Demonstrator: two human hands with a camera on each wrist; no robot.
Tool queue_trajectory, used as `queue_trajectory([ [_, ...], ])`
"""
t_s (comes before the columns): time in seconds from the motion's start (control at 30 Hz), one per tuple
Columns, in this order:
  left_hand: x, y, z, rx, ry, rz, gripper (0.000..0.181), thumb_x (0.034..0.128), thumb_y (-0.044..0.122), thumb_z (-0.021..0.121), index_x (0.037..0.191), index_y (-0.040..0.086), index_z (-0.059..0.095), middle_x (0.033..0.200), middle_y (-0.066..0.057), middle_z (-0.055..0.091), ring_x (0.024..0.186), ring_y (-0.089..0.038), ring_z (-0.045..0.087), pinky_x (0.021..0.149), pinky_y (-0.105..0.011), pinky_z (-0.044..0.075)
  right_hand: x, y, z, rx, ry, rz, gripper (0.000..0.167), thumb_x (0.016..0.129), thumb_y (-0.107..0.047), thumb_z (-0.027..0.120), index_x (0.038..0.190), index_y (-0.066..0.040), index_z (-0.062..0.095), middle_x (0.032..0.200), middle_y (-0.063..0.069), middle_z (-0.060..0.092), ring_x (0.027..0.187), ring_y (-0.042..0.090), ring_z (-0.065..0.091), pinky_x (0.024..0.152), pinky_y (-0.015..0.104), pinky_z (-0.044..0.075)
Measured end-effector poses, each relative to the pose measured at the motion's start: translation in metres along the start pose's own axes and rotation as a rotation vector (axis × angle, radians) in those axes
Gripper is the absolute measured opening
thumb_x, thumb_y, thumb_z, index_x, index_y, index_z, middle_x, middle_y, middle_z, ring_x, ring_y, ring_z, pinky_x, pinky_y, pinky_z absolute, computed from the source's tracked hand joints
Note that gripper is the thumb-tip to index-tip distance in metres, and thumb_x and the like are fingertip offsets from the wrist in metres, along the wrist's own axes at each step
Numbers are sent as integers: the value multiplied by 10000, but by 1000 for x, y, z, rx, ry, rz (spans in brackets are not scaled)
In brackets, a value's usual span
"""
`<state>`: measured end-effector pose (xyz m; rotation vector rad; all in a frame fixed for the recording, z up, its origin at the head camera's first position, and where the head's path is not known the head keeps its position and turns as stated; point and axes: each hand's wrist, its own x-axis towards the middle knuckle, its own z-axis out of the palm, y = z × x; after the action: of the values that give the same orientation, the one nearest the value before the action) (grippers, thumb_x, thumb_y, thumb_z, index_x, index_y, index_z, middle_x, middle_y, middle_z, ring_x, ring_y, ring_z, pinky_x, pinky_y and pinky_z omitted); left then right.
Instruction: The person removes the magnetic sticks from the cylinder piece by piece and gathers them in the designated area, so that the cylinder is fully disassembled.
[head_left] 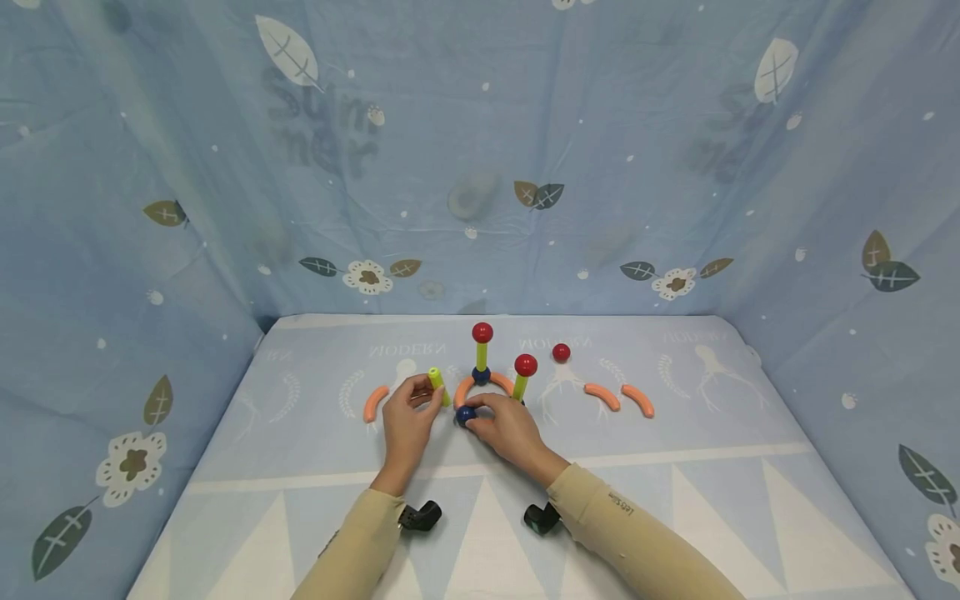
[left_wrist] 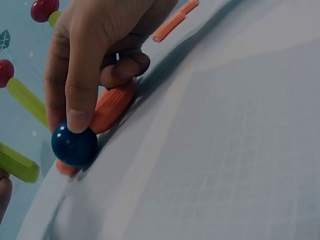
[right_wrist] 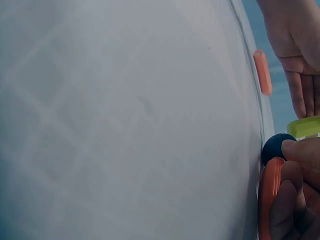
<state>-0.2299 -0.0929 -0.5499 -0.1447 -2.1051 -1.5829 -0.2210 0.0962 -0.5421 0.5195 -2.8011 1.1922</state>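
Observation:
My left hand (head_left: 409, 419) pinches a yellow-green rod (head_left: 438, 385), which stands nearly upright, tilted a little, left of the ring. With fingertips and thumb, my right hand (head_left: 513, 427) grips a dark blue ball (left_wrist: 75, 144) at the ring's near left. Curved orange pieces (head_left: 464, 390) link blue balls into that ring, partly hidden behind the right hand. At the back of it, a blue ball (head_left: 481, 376) carries an upright yellow-green rod (head_left: 482, 357) topped by a red ball (head_left: 482, 332). Another rod (head_left: 520, 387) with a red ball (head_left: 526, 365) rises at the right.
One loose curved orange piece (head_left: 376, 403) lies left of my left hand. Two more orange pieces, a nearer-centre one (head_left: 602, 397) and an outer one (head_left: 637, 401), lie on the right. A loose red ball (head_left: 561, 352) sits behind them. Patterned cloth covers the table (head_left: 315, 454) and walls.

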Motion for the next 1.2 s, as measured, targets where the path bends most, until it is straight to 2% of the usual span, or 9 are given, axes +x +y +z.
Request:
queue_trajectory([
  [0.4, 4, -8, -17, 75, 15, -70, 240, 890, 72, 785, 1117, 7, 738, 996, -110, 714, 928, -224, 695, 808, -276, 589, 0, -1, -1, -10, -17, 33, 306, 899, -221, 792, 1197, -166, 744, 1161, -44, 733, 891, 81, 634, 763, 264, 531],
  [0.63, 7, -16, -25, 166, 28, -57, 283, 892, 73, 785, 1171, 42, 753, 1016, -100, 695, 957, -223, 677, 841, -318, 588, 0, -1, 1, -6, -6, 33, 300, 897, -217, 791, 1190, -171, 747, 1151, -47, 734, 930, 115, 652, 794, 293, 535],
  [0.9, 12, -25, -32, 240, 9, -123, 298, 891, 102, 795, 1183, 50, 755, 1071, -110, 692, 1000, -244, 664, 895, -381, 565, 0, 0, 1, 2, -5, 26, 301, 895, -210, 792, 1190, -170, 745, 1159, -41, 733, 909, 109, 639, 776, 279, 520],
  [1.2, 18, -31, -38, 299, -5, -143, 292, 901, 141, 794, 1174, 49, 751, 1072, -125, 688, 1003, -270, 659, 895, -402, 554, 0, 0, 1, -4, -4, 30, 290, 898, -215, 789, 1181, -169, 748, 1162, -43, 732, 886, 86, 623, 758, 259, 507],
])
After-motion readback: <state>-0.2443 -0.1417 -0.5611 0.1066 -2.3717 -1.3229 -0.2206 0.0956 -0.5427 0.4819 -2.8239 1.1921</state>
